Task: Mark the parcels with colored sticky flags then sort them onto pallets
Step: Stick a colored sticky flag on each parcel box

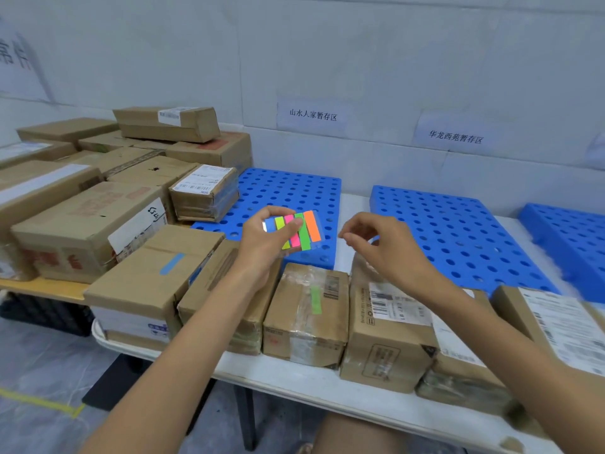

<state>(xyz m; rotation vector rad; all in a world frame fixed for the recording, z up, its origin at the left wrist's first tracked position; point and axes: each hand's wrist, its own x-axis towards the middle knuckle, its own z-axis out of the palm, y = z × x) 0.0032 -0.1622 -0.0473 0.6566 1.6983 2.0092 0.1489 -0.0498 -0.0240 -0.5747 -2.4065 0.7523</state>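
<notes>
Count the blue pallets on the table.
3. The left pallet lies behind the left hand holding the sticky flags, the middle pallet to its right, the right pallet cut off at the picture's edge; more may lie beyond.

Matt cardboard parcels [306, 317], glossy tape; perforated plastic pallets [458, 234].

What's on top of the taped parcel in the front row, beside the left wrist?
A green flag is stuck along the parcel's taped top, with a barcode label beside it. The left hand's wrist covers the top's rear left corner, so anything there is hidden.
</notes>
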